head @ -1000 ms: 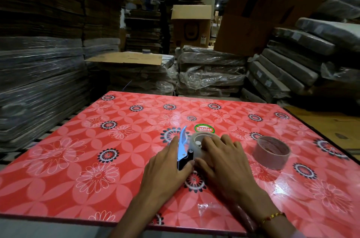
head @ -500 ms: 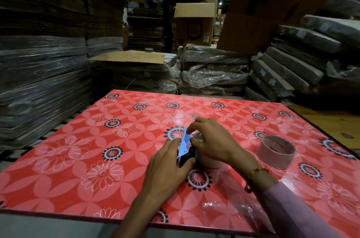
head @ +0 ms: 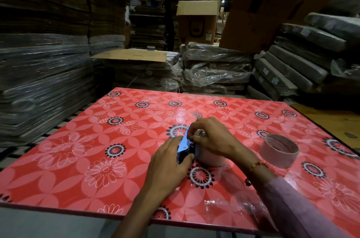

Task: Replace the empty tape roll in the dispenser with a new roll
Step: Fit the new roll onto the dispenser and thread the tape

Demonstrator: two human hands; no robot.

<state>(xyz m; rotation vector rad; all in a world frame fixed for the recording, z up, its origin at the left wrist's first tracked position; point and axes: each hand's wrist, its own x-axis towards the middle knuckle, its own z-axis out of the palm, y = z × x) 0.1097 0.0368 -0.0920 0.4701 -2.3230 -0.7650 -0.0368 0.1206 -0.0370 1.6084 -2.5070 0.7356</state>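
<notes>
Fingertips of your right hand are pinching at the top of the blue dispenser, which your left hand is gripping on the table. One roll is sitting against the dispenser, seemingly loaded; threading looks unfinished. Another roll is lying well right.

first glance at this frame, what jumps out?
The red floral table top fills the lower frame. At its centre the left hand grips the blue tape dispenser while the right hand works at its top, over a roll seated in it. To the right a cardboard tape core stands alone, and wrapped stacks of flat cartons crowd the dim background.
</notes>
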